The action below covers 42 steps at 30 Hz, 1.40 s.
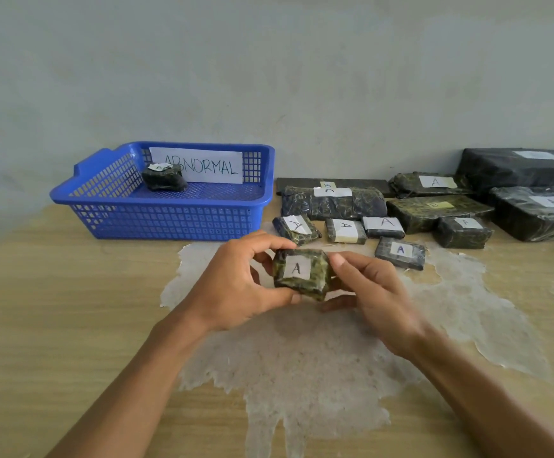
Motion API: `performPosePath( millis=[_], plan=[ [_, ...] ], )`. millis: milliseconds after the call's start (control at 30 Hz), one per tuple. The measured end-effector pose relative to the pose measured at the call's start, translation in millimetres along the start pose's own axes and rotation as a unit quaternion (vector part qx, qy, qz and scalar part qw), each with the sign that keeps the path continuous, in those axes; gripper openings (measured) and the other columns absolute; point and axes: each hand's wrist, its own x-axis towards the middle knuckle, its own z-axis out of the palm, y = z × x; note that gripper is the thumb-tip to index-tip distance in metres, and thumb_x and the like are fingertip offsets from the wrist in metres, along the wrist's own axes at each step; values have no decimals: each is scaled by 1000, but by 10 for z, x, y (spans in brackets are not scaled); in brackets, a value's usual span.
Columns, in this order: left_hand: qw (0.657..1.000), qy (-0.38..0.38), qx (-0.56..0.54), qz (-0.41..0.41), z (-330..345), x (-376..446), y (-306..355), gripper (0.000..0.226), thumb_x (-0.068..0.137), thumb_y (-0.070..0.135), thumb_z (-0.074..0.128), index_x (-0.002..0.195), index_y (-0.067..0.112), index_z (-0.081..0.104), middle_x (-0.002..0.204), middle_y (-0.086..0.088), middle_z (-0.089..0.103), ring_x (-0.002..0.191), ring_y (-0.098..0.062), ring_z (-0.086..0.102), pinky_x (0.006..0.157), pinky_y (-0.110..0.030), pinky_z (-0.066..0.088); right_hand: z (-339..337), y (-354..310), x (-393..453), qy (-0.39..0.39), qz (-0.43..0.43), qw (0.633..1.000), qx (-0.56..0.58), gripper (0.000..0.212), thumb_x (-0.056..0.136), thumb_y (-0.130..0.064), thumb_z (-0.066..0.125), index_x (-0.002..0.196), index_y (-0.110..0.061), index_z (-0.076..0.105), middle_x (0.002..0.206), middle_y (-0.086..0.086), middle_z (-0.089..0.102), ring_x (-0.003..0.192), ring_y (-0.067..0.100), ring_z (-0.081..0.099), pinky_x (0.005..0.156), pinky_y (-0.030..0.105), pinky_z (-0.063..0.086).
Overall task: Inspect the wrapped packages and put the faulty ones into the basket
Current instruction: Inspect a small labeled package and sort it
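A small dark wrapped package point(300, 273) with a white label marked "A" is held above the table between both hands. My left hand point(236, 285) grips its left side, thumb below and fingers over the top. My right hand point(371, 292) holds its right side. The blue plastic basket point(156, 223) stands at the back left, with a paper sign reading "ABNORMAL" on its far wall. One small crumpled dark package point(165, 178) lies inside it. Several more wrapped packages point(333, 203) labelled "A" or "B" lie in rows at the back right.
The wooden table point(54, 309) has a large pale worn patch point(318, 352) under my hands. Two big black packages point(540, 213) lie at the far right against the grey wall. Small packages point(399, 252) lie just beyond my right hand.
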Motion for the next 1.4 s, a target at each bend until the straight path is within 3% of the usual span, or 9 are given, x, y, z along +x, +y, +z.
performPosePath(
  millis=[100, 167, 433, 567, 800, 900, 1100, 1267, 1400],
  plan=[
    [998, 60, -1, 13, -193, 39, 11, 61, 58, 23, 92, 115, 26, 70, 102, 10, 70, 89, -9, 66, 72, -29, 56, -19, 115, 21, 48, -88, 955, -280, 25, 95, -43, 59, 113, -31, 74, 106, -19, 74, 102, 3, 68, 87, 31, 56],
    [994, 104, -18, 9, -351, 76, 41, 59, 58, 24, 85, 115, 26, 69, 101, 11, 70, 89, -8, 67, 70, -31, 58, 13, 121, 31, 44, -121, 927, -353, 30, 90, -46, 58, 111, -31, 74, 108, -25, 71, 105, -5, 63, 90, 21, 51],
    [971, 223, 89, -12, -1105, 456, -101, 58, 66, 23, 87, 120, 24, 66, 114, 4, 64, 88, -11, 67, 75, -21, 51, 332, 101, 286, -53, -112, 848, -516, 43, 91, -49, 54, 124, -25, 67, 125, -11, 60, 120, 12, 53, 100, 32, 47],
    [961, 189, 185, -74, -1469, 800, -262, 58, 75, 11, 83, 128, 22, 64, 115, 1, 58, 90, -13, 58, 72, -12, 40, 524, 114, 527, -46, -108, 841, -529, 42, 91, -47, 55, 123, -23, 67, 122, -8, 61, 119, 15, 53, 99, 29, 44],
    [885, 42, 407, -224, -2054, 1231, -793, 59, 71, 7, 84, 126, 12, 64, 120, -15, 62, 95, -26, 51, 78, -27, 40, 714, 270, 689, 9, -143, 837, -528, 39, 87, -54, 45, 100, -27, 71, 102, -10, 63, 96, 19, 58, 85, 35, 50],
    [854, -40, 450, -258, -2101, 1358, -1008, 65, 72, 10, 87, 131, 12, 60, 115, -11, 56, 96, -25, 50, 78, -31, 41, 702, 306, 695, 24, -160, 841, -516, 34, 86, -53, 47, 96, -29, 69, 98, -13, 62, 90, 17, 59, 79, 33, 51],
    [794, -85, 527, -291, -2042, 1481, -1217, 52, 79, 9, 78, 127, 13, 58, 125, -10, 56, 106, -32, 59, 78, -40, 50, 695, 332, 702, 29, -175, 846, -502, 29, 85, -51, 51, 95, -30, 68, 97, -16, 59, 88, 15, 58, 76, 33, 52],
    [789, -71, 536, -290, -2018, 1490, -1266, 35, 87, 10, 68, 121, 7, 59, 116, -13, 56, 101, -36, 62, 68, -39, 45, 690, 334, 710, 31, -177, 848, -499, 30, 85, -51, 51, 95, -29, 68, 97, -16, 60, 90, 15, 58, 76, 34, 53],
    [796, -88, 516, -303, -2048, 1481, -1247, 54, 77, 10, 75, 127, 6, 56, 116, -14, 60, 99, -34, 62, 84, -46, 57, 700, 310, 693, 26, -169, 850, -498, 31, 85, -51, 51, 97, -29, 69, 98, -15, 61, 91, 15, 58, 78, 35, 53]
  ],
)
